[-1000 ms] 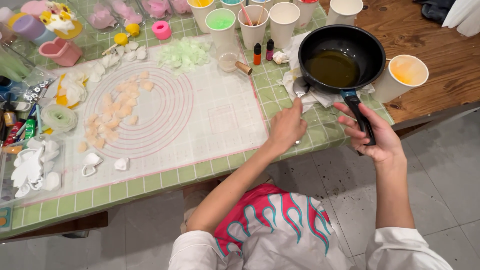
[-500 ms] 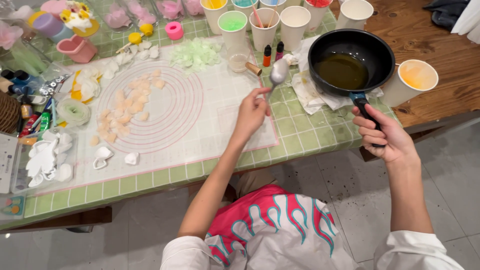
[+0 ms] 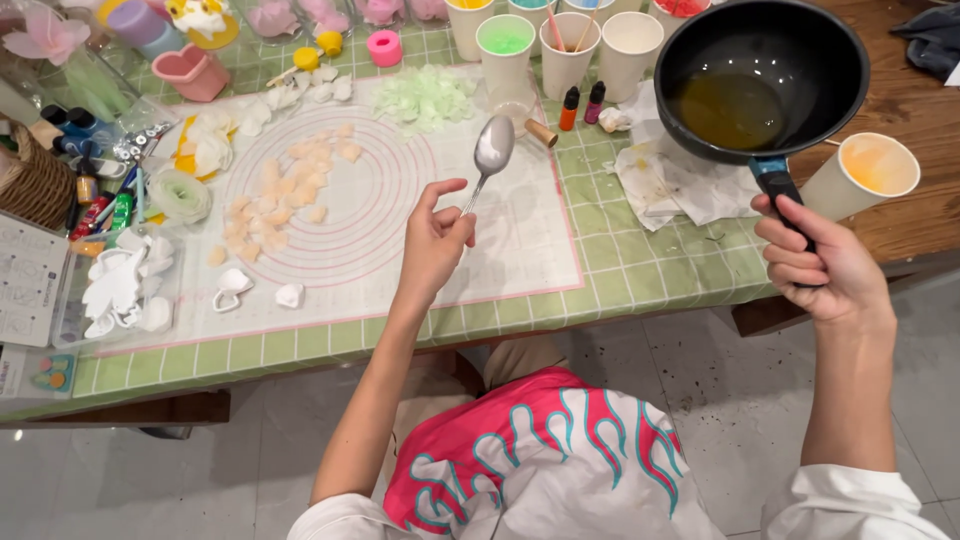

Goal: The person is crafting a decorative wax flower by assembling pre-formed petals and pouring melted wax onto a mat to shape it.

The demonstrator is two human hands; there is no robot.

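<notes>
The black round frying pan, amber liquid pooled inside, hangs above the table edge, the right hand wrapped around its handle; likely heavy and sloshy. The left hand pinches a light, stiff metal spoon.

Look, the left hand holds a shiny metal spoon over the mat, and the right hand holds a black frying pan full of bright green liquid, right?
Not quite. The liquid in the black frying pan is amber-yellow, not bright green, as the head view shows. The rest is correct: the left hand holds the shiny metal spoon over the mat, and the right hand grips the pan's handle.
</notes>
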